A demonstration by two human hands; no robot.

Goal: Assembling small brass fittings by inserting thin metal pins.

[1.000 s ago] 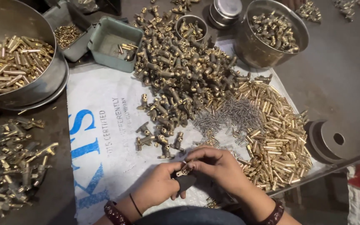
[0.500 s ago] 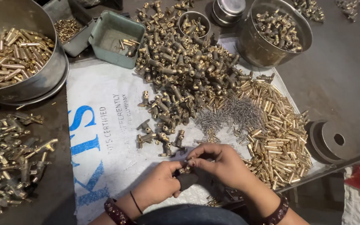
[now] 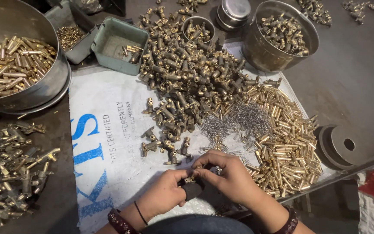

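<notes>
Fitting a small brass fitting (image 3: 190, 178) between both hands at the near edge of the table (image 3: 360, 86). Left hand (image 3: 165, 195) curled around a dark block (image 3: 193, 190), fingers closed on it, thumb up against the brass piece. Right hand (image 3: 226, 175) arched over from the other side, thumb and forefinger pinched shut on the same piece; fingertips of the two hands touching over it. Cannot tell whether a spring is already seated, too small and partly covered.

Judged best handling: keep the block braced low against the printed white sack (image 3: 109, 143), hold the piece square to it, press along its axis rather than at a slant, keep the pinch near the tip so the joint stays in view.

Position notes: held piece just beside the near fringe of the heap of brass valve bodies (image 3: 187, 82), with a few loose bodies lying just beyond the knuckles. Tangle of thin wire springs (image 3: 239, 121) near, beyond the right hand. Pile of short brass tubes (image 3: 282, 147) just beside the right wrist. Green plastic tray (image 3: 120, 43) and large steel bowl of brass rods (image 3: 18, 65) well apart, far left.
</notes>
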